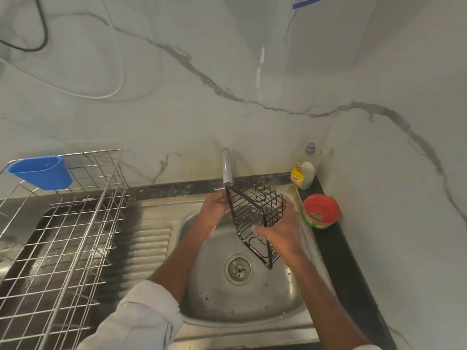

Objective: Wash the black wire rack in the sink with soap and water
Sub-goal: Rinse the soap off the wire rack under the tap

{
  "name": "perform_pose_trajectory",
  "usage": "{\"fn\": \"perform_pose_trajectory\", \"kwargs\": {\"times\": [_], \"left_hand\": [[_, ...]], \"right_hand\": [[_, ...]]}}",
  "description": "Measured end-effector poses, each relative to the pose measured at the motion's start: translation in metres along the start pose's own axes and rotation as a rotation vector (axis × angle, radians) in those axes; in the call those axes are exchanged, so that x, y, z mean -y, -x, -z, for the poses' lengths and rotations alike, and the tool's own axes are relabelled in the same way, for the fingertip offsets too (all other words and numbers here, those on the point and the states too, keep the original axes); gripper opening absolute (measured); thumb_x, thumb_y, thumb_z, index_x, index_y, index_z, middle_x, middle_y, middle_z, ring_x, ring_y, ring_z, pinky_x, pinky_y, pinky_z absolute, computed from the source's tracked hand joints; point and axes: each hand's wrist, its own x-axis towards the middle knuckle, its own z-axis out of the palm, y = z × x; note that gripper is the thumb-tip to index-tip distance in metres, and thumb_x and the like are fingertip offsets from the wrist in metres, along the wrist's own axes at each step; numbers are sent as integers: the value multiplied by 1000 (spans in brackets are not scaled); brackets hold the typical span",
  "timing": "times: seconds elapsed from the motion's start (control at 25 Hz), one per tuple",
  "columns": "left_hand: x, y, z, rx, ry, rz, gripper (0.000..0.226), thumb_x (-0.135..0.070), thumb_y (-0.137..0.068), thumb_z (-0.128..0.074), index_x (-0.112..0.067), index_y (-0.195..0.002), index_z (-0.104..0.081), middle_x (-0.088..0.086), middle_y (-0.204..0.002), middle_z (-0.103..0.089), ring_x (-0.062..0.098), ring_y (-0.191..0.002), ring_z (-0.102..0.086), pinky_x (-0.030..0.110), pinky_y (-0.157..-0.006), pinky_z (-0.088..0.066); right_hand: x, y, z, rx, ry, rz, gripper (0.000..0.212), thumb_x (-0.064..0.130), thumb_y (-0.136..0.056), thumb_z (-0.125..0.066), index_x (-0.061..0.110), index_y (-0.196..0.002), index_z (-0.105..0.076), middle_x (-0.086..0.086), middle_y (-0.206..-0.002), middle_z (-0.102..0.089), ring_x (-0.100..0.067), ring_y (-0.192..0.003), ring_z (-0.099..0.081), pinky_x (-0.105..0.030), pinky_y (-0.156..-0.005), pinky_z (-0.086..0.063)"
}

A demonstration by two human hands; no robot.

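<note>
Both hands are on the black wire rack (pixel 255 218), held tilted over the steel sink (pixel 290 296) just under the tap (pixel 226 165). The left hand (pixel 214 213) curls its fingers round the rack's far left edge; the right hand (pixel 280 232) wraps its near right side. It's a thin glossy grid, boxy, looks wet. A soap bottle (pixel 304 173) and red tub (pixel 321 210) sit right.

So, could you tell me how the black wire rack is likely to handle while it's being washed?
The black wire rack looks stiff and probably light: thin open welded wires. Both hands, left and right, grip it; wet, it may be slippery.
</note>
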Motion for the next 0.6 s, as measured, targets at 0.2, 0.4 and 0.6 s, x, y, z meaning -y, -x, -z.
{"fn": "perform_pose_trajectory", "kwargs": {"times": [0.2,0.4,0.6], "left_hand": [[13,3,4,-24,-17,-24,41,12,-94,-66,-25,-105,-81,1,-112,-82,27,-115,-73,57,-110,-52],[8,11,-10,-1,56,-49,40,14,-97,-62,-22,-104,-78,-5,-104,-82,16,-107,-73,46,-107,-55],[0,-2,-13,15,91,-86,47,19,-92,-60,-16,-120,-75,3,-120,-80,23,-122,-72,47,-108,-54]], "right_hand": [[13,10,-4,-60,154,67,104,52,-54,-95,28,-139,-42,-2,-130,-53,-20,-107,-61,-29,-77,-52],[13,21,2,-105,202,94,105,52,-58,-94,25,-143,-38,-3,-136,-49,-26,-116,-59,-40,-92,-56],[10,23,3,-106,132,54,112,49,-61,-95,25,-148,-29,-4,-147,-43,-29,-131,-51,-44,-102,-50]]}}
